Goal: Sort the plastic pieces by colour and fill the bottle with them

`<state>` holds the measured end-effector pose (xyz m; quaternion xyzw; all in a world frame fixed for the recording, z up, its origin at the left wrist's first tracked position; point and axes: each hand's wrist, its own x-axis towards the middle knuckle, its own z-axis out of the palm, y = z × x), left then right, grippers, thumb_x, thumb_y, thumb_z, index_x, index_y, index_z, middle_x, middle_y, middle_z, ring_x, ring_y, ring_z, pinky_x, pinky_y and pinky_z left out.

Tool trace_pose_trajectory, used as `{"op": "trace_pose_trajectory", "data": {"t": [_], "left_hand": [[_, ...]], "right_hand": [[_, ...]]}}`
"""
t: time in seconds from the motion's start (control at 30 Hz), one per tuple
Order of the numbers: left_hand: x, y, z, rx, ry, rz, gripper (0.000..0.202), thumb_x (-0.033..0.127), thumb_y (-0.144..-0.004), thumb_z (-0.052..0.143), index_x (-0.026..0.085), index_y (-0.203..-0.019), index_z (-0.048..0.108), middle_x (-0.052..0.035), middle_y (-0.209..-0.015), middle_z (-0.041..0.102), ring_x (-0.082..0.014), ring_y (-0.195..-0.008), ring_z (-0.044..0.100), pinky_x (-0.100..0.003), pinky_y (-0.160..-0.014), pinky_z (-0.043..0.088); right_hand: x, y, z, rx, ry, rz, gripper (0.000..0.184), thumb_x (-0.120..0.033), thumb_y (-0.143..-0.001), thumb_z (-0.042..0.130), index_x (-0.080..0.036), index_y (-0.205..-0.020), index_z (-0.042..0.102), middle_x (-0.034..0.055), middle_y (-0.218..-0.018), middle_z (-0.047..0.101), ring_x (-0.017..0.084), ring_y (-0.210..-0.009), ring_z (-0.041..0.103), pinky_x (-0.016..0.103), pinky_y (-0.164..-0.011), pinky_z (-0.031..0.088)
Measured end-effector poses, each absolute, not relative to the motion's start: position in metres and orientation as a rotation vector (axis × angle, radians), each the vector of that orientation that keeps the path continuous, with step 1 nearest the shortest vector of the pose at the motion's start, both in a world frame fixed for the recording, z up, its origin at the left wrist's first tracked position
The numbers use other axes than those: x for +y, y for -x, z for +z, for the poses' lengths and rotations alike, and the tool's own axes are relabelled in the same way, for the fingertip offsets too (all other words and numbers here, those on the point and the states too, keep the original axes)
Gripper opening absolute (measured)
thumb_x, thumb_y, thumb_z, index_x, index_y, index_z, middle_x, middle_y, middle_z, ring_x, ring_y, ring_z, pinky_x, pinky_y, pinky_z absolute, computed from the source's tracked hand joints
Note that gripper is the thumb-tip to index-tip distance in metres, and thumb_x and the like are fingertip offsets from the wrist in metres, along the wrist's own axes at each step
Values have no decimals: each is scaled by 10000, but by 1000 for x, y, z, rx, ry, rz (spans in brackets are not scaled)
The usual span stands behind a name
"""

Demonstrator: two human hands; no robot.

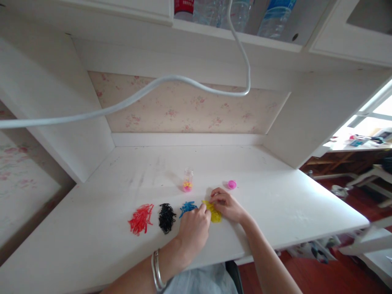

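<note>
My left hand (196, 228), with two silver bangles (157, 269) on its wrist, is closed in a pinch between the blue and yellow piles. What lies in its fingertips is hidden. Opposite it, my right hand (228, 205) bends its fingers down onto a pile of small yellow rubber bands (216, 215), closed at the pile's far edge. Blue rubber bands (187, 207) lie just beyond my left knuckles, partly covered. Further left are a black pile (167, 218) and a red pile (141, 219). Behind stands a small clear jar (188, 180) with yellow and pink bits low inside.
A round pink cap (232, 184) rests right of the jar on the white desk (137, 167). A white cable (153, 85) crosses the view above. Plastic bottles (275, 18) stand in the overhead shelf. Side panels bound the desk left and right.
</note>
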<state>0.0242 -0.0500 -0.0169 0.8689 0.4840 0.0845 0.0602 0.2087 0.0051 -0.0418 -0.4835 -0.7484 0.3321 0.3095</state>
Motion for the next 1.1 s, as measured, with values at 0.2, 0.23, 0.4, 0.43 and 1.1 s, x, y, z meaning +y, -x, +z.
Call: {"op": "trace_pose_trajectory", "data": {"t": [0.2, 0.23, 0.4, 0.43, 1.1], "left_hand": [[-47, -23, -13, 1478, -2634, 219, 266, 48, -846, 387, 162, -985, 583, -89, -962, 576, -178, -765, 620, -279, -626, 496], [-47, -22, -13, 1476, -2636, 215, 268, 51, -850, 382, 164, -990, 581, -88, -962, 574, -176, -766, 620, -275, -626, 496], [-50, -22, -14, 1402, -2670, 223, 245, 67, -860, 383, 168, -948, 588, -78, -946, 575, -180, -764, 620, -282, -625, 498], [-51, -23, -15, 1387, -2676, 228, 243, 66, -859, 386, 170, -937, 590, -75, -945, 575, -179, -763, 619, -283, -627, 498], [-47, -26, -8, 1322, -2758, 160, 220, 48, -839, 411, 153, -881, 599, -88, -924, 582, -190, -741, 635, -299, -610, 527]], "right_hand": [[6, -208, -44, -1981, 1273, 810, 152, -235, -781, 574, -217, -779, 724, 41, -968, 576, 117, -733, 560, 244, -663, 470], [6, -208, -44, -1968, 1267, 801, 155, -244, -788, 572, -213, -774, 723, 42, -960, 580, 121, -743, 562, 246, -667, 470], [6, -207, -45, -1899, 1242, 771, 184, -277, -818, 553, -190, -772, 708, 54, -923, 595, 142, -783, 569, 265, -684, 466], [7, -207, -45, -1895, 1240, 758, 188, -283, -824, 548, -187, -780, 705, 58, -923, 597, 146, -793, 570, 271, -692, 465], [16, -211, -56, -1896, 1316, 471, 240, -324, -901, 452, -182, -849, 638, 73, -920, 599, 165, -839, 551, 301, -749, 441]]}}
